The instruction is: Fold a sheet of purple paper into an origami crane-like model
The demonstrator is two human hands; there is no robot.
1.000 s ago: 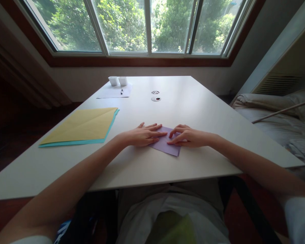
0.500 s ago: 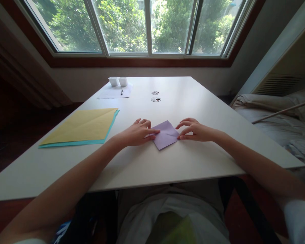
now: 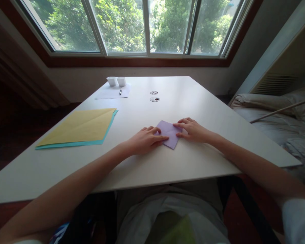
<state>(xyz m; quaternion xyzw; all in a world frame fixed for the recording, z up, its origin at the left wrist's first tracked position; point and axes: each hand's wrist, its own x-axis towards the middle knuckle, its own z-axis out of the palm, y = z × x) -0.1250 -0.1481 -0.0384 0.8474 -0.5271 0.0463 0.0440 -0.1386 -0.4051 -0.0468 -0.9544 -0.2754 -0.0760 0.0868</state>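
A small square of folded purple paper (image 3: 170,136) lies on the white table in front of me, turned with one corner toward me. My left hand (image 3: 147,139) is at its left side, with the thumb laid over the lower left part and the fingers curled at the left edge. At the right side, my right hand (image 3: 192,130) has the paper's edge between its thumb and fingers. The right corner of the paper is partly hidden under those fingers.
Left of my hands lie large sheets of yellow paper (image 3: 77,126) and teal paper (image 3: 71,145), stacked. Farther back, a white sheet (image 3: 104,93) carries a pen (image 3: 120,92) and two white containers (image 3: 117,81). Round grommets (image 3: 155,99) are set in the table (image 3: 205,159).
The purple paper has turned on the table. My left hand has slid right, its thumb now farther over the paper. My right hand has closed onto the right edge.
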